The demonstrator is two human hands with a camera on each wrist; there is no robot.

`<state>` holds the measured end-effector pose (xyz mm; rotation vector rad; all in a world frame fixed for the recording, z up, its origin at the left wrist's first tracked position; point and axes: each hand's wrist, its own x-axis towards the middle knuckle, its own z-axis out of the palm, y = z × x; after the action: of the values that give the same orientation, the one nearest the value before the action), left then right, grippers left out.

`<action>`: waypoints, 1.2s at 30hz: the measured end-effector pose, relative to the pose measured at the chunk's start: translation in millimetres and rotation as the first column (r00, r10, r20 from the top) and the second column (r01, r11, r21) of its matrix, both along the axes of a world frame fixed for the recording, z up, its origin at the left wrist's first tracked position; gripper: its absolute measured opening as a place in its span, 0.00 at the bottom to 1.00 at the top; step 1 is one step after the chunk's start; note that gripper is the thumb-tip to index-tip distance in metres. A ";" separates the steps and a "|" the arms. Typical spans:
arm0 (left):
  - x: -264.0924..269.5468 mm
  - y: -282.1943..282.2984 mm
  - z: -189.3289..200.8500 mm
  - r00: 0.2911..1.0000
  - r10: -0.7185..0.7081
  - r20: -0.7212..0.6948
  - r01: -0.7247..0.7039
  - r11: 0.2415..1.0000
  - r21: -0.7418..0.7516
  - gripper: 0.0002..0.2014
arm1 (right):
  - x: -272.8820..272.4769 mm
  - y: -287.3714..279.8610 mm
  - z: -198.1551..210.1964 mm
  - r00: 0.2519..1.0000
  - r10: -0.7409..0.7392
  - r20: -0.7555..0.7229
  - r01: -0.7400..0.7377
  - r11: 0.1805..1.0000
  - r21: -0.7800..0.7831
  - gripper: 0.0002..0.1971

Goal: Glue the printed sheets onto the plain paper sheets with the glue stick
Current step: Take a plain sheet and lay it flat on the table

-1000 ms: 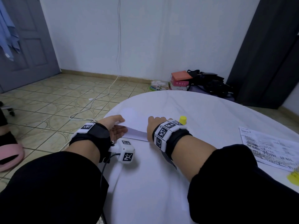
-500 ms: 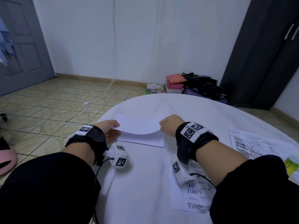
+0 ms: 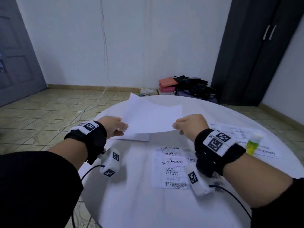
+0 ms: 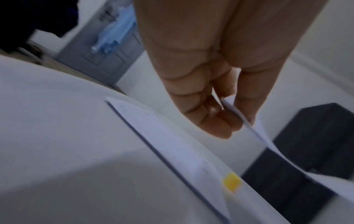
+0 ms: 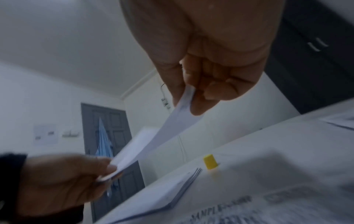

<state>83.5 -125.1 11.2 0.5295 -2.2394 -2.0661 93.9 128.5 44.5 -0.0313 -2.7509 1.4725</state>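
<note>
A plain white sheet [image 3: 151, 119] is held in the air above the round white table [image 3: 131, 203]. My left hand [image 3: 113, 127] pinches its left edge and my right hand [image 3: 185, 126] pinches its right edge. The wrist views show thumb and fingers closed on the plain sheet [image 4: 249, 125] [image 5: 172, 125]. Below it lies a stack of plain sheets [image 3: 131, 137] [image 5: 153, 198]. A printed sheet [image 3: 171, 168] with "SAMPLE" and "FRAGILE" lies under my right wrist. The glue stick [image 3: 253, 144], green-yellow with a white end, lies on more printed sheets [image 3: 233, 130] at the right.
A yellow cap [image 5: 210, 161] [image 4: 231, 181] stands on the table beside the plain stack. Beyond the table are a tiled floor, boxes and dark bags [image 3: 189, 87] by the wall, a dark wardrobe [image 3: 263, 46] at the right and a grey door [image 3: 16, 55] at the left.
Both hands have lifted one plain sheet off the stack and raised it. My right hand moved right, which uncovered the printed sheet near me. The camera tilted up.
</note>
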 end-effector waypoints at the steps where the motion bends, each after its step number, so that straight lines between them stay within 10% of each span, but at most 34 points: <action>1: 7.4 7.9 3.0 0.998 -0.064 -0.010 0.064 0.998 -0.023 0.15 | 5.5 13.7 0.2 1.000 -0.015 0.010 0.015 0.999 -0.035 0.09; 5: 39.3 34.8 3.2 0.957 -0.290 -0.006 0.283 0.939 -0.196 0.45 | 30.8 67.6 -6.8 0.993 -0.050 0.110 0.063 0.991 -0.117 0.22; 8: 58.7 57.9 -0.6 0.905 -0.420 0.071 0.417 0.838 -0.353 0.32 | 42.2 99.9 -15.9 0.965 -0.029 0.261 0.043 0.998 -0.047 0.28; 11: 62.7 71.3 -10.5 0.830 -0.515 0.215 0.552 0.702 -0.449 0.16 | 50.2 117.2 -19.5 0.935 -0.047 0.351 -0.002 0.990 0.139 0.09; 16: 58.4 87.9 -23.3 0.764 -0.533 0.364 0.639 0.541 -0.548 0.13 | 55.6 117.0 -29.3 0.902 -0.119 0.414 -0.018 0.950 0.311 0.18; 36: 57.3 90.0 -29.0 0.705 -0.568 0.424 0.703 0.482 -0.523 0.12 | 56.0 123.3 -49.7 0.868 -0.089 0.489 -0.069 0.953 0.295 0.18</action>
<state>140.8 -35.1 -17.8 -0.2469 -3.4211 -1.1629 149.8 251.8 -5.2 -0.4885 -3.3461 1.1427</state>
